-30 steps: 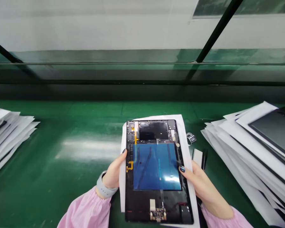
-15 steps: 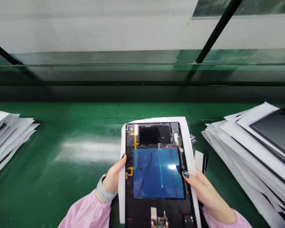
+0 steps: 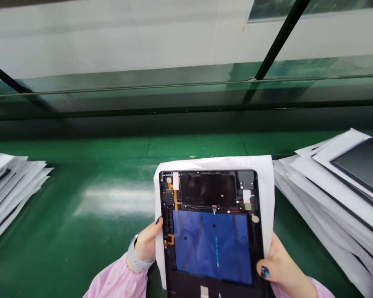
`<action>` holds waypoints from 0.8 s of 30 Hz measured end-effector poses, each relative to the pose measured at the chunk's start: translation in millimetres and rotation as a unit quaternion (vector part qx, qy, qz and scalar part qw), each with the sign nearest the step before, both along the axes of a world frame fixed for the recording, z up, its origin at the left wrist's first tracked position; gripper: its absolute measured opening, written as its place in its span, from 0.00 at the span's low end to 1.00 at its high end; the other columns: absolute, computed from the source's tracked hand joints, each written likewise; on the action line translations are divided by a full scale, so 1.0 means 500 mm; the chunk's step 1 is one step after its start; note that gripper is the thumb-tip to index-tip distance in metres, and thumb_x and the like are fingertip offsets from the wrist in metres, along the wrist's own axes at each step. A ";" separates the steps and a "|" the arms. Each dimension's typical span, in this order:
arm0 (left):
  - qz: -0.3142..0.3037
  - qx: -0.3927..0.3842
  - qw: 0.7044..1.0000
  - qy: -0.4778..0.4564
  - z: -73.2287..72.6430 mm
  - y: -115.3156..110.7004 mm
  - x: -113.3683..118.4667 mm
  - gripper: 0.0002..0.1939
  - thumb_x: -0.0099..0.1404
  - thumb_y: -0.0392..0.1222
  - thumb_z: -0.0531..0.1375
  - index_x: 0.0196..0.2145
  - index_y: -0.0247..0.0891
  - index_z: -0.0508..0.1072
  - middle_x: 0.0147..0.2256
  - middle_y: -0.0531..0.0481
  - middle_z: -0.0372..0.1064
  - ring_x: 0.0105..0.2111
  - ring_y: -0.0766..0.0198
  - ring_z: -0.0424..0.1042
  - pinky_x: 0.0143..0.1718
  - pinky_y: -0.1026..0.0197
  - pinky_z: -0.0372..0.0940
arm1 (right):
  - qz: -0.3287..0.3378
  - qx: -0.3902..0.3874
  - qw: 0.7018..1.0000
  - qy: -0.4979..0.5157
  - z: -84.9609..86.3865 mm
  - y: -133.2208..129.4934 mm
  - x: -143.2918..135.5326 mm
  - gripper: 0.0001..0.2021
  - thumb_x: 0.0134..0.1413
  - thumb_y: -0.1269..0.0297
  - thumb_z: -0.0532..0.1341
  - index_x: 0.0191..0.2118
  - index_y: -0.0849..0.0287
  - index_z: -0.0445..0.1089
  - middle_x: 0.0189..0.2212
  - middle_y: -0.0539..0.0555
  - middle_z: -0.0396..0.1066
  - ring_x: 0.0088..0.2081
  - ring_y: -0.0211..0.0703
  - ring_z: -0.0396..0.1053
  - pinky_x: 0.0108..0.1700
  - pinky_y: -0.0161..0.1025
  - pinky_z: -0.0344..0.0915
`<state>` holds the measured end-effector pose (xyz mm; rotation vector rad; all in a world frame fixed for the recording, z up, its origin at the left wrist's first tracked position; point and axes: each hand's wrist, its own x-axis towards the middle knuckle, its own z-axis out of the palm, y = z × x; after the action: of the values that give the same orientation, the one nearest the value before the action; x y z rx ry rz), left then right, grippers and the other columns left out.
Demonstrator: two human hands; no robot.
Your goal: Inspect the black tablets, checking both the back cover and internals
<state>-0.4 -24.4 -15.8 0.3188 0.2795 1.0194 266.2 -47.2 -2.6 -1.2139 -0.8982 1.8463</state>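
An opened tablet (image 3: 169,260) with its inner parts showing is held up between my two hands at the lower middle. It has a large blue-filmed panel (image 3: 213,248), a dark plate (image 3: 208,189) above that, and orange flex cables at its left side. A white sheet (image 3: 267,198) lies behind the tablet. My left hand (image 3: 147,242) grips the left edge, thumb on the frame and fingers hidden behind. At the lower right edge, my right hand (image 3: 279,263) grips tablet and sheet, thumb on the front. The tablet's lower end runs out of view.
On the right stands a stack of white sheets (image 3: 323,198) with dark flat panels (image 3: 363,165) among them. A similar stack of sheets (image 3: 15,182) is at the left edge. The green table (image 3: 81,240) stretches to a dark ledge and glass at the back.
The tablet has come nearer and tilted, its top edge now lower and wider in view. My right hand has shifted down and right along its edge. The small items beside the tablet are now hidden.
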 end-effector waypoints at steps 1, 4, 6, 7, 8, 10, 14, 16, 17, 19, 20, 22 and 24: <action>0.003 -0.002 1.000 0.001 -0.001 0.000 -0.001 0.08 0.67 0.39 0.63 0.40 0.39 0.83 0.36 0.52 0.81 0.35 0.59 0.81 0.39 0.68 0.74 | 0.004 -0.003 1.000 -0.002 -0.001 0.000 0.002 0.37 0.30 0.39 0.76 0.48 0.53 0.75 0.39 0.57 0.78 0.42 0.57 0.77 0.39 0.43 0.73; 0.003 -0.008 1.000 -0.001 -0.006 -0.004 -0.005 0.09 0.68 0.38 0.62 0.41 0.39 0.82 0.37 0.52 0.81 0.38 0.61 0.81 0.40 0.71 0.73 | 0.017 -0.011 1.000 -0.007 0.000 0.001 0.005 0.38 0.32 0.38 0.75 0.50 0.53 0.74 0.38 0.58 0.78 0.42 0.58 0.77 0.40 0.44 0.73; 0.001 -0.009 1.000 -0.003 -0.011 -0.007 -0.008 0.09 0.68 0.37 0.61 0.43 0.38 0.82 0.40 0.54 0.80 0.41 0.62 0.80 0.43 0.73 0.71 | 0.033 -0.009 0.999 -0.001 0.004 0.004 0.005 0.38 0.34 0.38 0.74 0.51 0.53 0.74 0.38 0.58 0.78 0.41 0.57 0.77 0.40 0.44 0.73; 0.000 -0.009 1.000 -0.005 -0.013 -0.009 -0.010 0.10 0.69 0.37 0.60 0.44 0.39 0.82 0.42 0.54 0.79 0.43 0.63 0.79 0.45 0.74 0.70 | 0.044 -0.006 0.999 0.004 0.005 0.006 0.005 0.38 0.35 0.38 0.74 0.52 0.53 0.73 0.39 0.58 0.78 0.41 0.56 0.76 0.41 0.44 0.73; -0.002 -0.007 1.000 -0.007 -0.015 -0.010 -0.011 0.11 0.69 0.37 0.60 0.45 0.38 0.81 0.43 0.54 0.79 0.45 0.63 0.78 0.47 0.74 0.69 | 0.056 -0.004 0.998 0.010 0.007 0.009 0.004 0.38 0.35 0.38 0.74 0.52 0.53 0.73 0.39 0.58 0.78 0.41 0.56 0.76 0.41 0.43 0.73; -0.008 -0.001 1.000 -0.010 -0.016 -0.011 -0.013 0.12 0.70 0.37 0.58 0.47 0.38 0.80 0.46 0.54 0.77 0.48 0.63 0.76 0.51 0.74 0.67 | 0.080 0.002 0.997 0.021 0.007 0.014 0.003 0.40 0.36 0.37 0.73 0.55 0.54 0.71 0.38 0.58 0.77 0.40 0.54 0.76 0.40 0.43 0.73; -0.023 0.025 0.999 -0.030 -0.011 -0.007 -0.009 0.15 0.72 0.37 0.54 0.50 0.36 0.78 0.49 0.53 0.76 0.51 0.64 0.74 0.53 0.74 0.64 | 0.122 0.048 0.990 0.058 -0.005 0.019 0.003 0.40 0.39 0.41 0.74 0.58 0.55 0.69 0.35 0.56 0.77 0.35 0.49 0.76 0.37 0.39 0.73; -0.019 0.028 0.999 -0.037 -0.008 -0.003 -0.005 0.16 0.73 0.36 0.53 0.50 0.36 0.78 0.48 0.54 0.77 0.49 0.64 0.76 0.53 0.73 0.64 | 0.125 0.071 0.987 0.070 -0.012 0.018 0.005 0.39 0.38 0.44 0.75 0.56 0.56 0.70 0.34 0.54 0.77 0.33 0.46 0.76 0.36 0.37 0.73; -0.018 0.025 0.999 -0.033 -0.006 -0.002 -0.002 0.16 0.73 0.37 0.53 0.50 0.35 0.78 0.48 0.54 0.77 0.48 0.63 0.77 0.53 0.72 0.65 | 0.132 0.083 0.985 0.072 -0.015 0.018 0.006 0.40 0.35 0.45 0.76 0.55 0.57 0.71 0.33 0.54 0.77 0.33 0.46 0.76 0.37 0.37 0.73; -0.031 0.011 0.999 -0.017 -0.002 0.001 0.003 0.16 0.73 0.40 0.53 0.50 0.36 0.78 0.48 0.52 0.78 0.45 0.60 0.79 0.52 0.67 0.68 | 0.163 0.114 0.977 0.072 -0.018 0.018 0.009 0.39 0.30 0.44 0.77 0.50 0.59 0.74 0.31 0.53 0.78 0.34 0.49 0.77 0.39 0.37 0.74; -0.049 -0.001 0.999 -0.008 0.000 0.002 0.005 0.17 0.73 0.42 0.54 0.51 0.36 0.78 0.47 0.52 0.78 0.43 0.58 0.80 0.51 0.65 0.69 | 0.177 0.126 0.973 0.072 -0.018 0.019 0.012 0.38 0.30 0.43 0.77 0.48 0.60 0.76 0.30 0.54 0.78 0.36 0.50 0.78 0.39 0.37 0.74; -0.085 -0.030 0.996 0.001 0.003 0.004 0.009 0.17 0.72 0.45 0.55 0.50 0.37 0.79 0.44 0.51 0.80 0.38 0.58 0.81 0.48 0.63 0.71 | 0.173 0.145 0.973 0.058 -0.020 0.020 0.018 0.33 0.32 0.41 0.75 0.43 0.60 0.78 0.31 0.54 0.79 0.39 0.52 0.79 0.41 0.36 0.73; -0.098 -0.062 0.993 0.003 0.003 0.006 0.010 0.16 0.72 0.45 0.56 0.48 0.38 0.80 0.40 0.51 0.82 0.36 0.60 0.81 0.44 0.65 0.72 | 0.143 0.155 0.977 0.041 -0.022 0.022 0.024 0.31 0.31 0.42 0.75 0.40 0.60 0.79 0.30 0.53 0.80 0.40 0.52 0.79 0.40 0.35 0.73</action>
<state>4.8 -21.6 -14.4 0.2327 0.3097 0.8050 278.3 -35.9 -13.7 -0.8452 -1.3132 1.8709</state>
